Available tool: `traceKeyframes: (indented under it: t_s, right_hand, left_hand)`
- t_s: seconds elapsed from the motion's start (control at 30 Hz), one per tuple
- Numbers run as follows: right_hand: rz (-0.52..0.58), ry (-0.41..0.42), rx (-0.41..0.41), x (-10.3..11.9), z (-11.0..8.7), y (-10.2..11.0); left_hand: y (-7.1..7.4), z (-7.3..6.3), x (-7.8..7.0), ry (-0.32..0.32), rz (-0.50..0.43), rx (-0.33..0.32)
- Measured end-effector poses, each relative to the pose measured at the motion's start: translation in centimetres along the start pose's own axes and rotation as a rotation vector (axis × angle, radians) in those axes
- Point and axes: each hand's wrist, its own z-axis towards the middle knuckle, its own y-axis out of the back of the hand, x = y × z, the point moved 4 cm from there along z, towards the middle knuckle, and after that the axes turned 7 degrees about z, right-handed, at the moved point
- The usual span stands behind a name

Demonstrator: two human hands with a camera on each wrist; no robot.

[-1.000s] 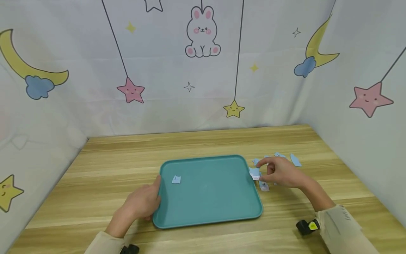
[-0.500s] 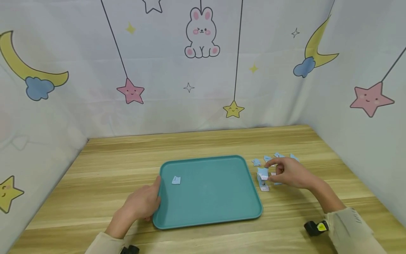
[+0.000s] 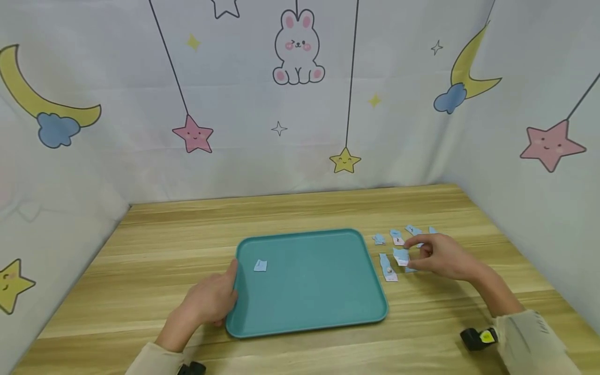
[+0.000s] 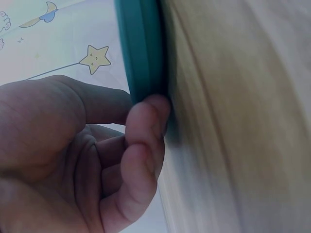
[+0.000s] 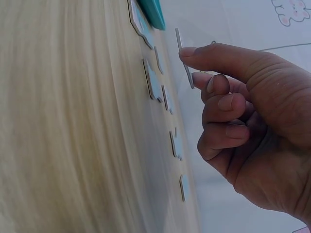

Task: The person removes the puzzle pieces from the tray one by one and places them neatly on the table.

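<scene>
A teal tray [image 3: 311,294] lies on the table, with one small light-blue puzzle piece [image 3: 260,265] inside near its left side. My left hand [image 3: 209,298] grips the tray's left rim; in the left wrist view the curled fingers [image 4: 143,124] meet the rim's edge. To the right of the tray, my right hand [image 3: 442,258] pinches a flat blue and white puzzle piece [image 3: 401,256] between thumb and finger. The right wrist view shows this held piece [image 5: 184,60] edge-on, raised off the tabletop.
Several loose puzzle pieces lie right of the tray, among them a long one [image 3: 387,268] beside its rim and another [image 3: 379,239] farther back. Some are partly hidden by the right hand. A patterned white curtain [image 3: 253,166] encloses the wooden table [image 3: 187,229].
My right hand has moved rightward with the pinched puzzle piece, from the tray's right rim to above the loose pieces. The left hand and the tray have stayed put.
</scene>
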Motion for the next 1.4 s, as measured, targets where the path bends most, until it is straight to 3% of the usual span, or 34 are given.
traceKeyframes:
  t_s: [0.7, 1.4]
  right_hand:
    - [-0.018, -0.045, -0.027, -2.3, -1.5, 1.9]
    - [0.023, -0.052, 0.007, -4.2, -2.3, 3.0]
  left_hand:
    - [-0.1, 0.1, 0.0, 0.001, 0.006, -0.009]
    - [0.0, 0.1, -0.2, 0.005, 0.009, 0.000]
